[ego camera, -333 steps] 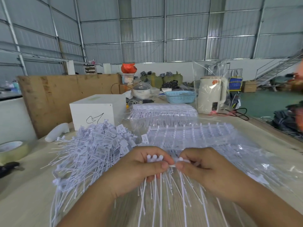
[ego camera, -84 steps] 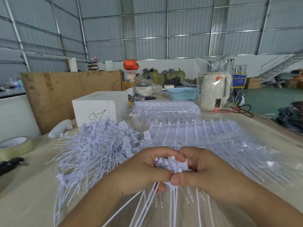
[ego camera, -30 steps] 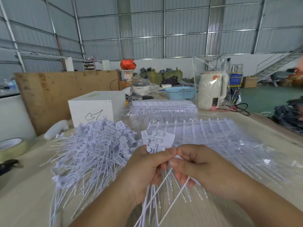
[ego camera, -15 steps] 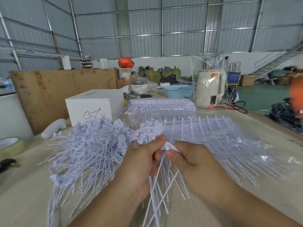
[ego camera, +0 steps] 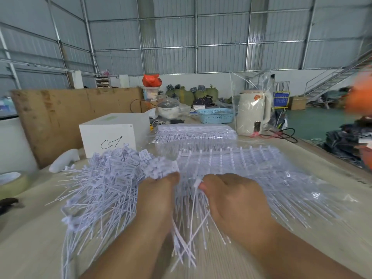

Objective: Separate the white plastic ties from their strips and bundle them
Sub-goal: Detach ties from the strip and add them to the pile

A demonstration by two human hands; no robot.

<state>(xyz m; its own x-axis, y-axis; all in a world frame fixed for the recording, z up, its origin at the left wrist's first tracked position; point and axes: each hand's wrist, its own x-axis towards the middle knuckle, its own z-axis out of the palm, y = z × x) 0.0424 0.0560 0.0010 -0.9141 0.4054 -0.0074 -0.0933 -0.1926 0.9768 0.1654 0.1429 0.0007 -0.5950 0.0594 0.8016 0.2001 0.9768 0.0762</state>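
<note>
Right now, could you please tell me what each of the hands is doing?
Left hand: grips a bunch of separated ties.
Right hand: pinches the head of one tie.

we see a pale table (ego camera: 30, 248) bearing loose ties (ego camera: 100, 188), bagged strips (ego camera: 261, 178), a white box (ego camera: 108, 135) and, at its left edge, tape (ego camera: 12, 184).

I'm seeing an orange blob (ego camera: 360, 97) blurring out at the right edge, and my hands are hiding the tie heads (ego camera: 198, 182).

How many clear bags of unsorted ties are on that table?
2 that I can make out: one clear bag spread just beyond the hands, another clear bag farther back, before the kettle. More may lie hidden.
</note>
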